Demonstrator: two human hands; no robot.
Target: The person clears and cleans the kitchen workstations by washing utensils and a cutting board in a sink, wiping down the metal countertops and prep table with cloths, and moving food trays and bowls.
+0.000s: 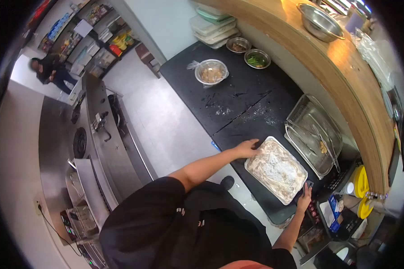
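A rectangular tray (277, 169) full of a pale, flour-dusted food lies on the near end of the black worktop (238, 105). My left hand (248, 149) grips its far-left edge, with the fingertips partly hidden. At the opposite short end, my right hand (305, 198) is closed at the tray's near corner. A dark shape by the right fingers is too unclear to name. Right beside the tray stands a clear plastic container (316, 134) with a wire rack, tongs (326, 145) and a small piece of food inside.
Further along the worktop are a bowl in plastic wrap (211, 72), a bowl of greens (257, 58), another small bowl (238, 45) and stacked containers (213, 27). A metal bowl (319, 21) sits on the wooden shelf (341, 76). A stove (104, 121) stands left; a person (54, 71) is far back.
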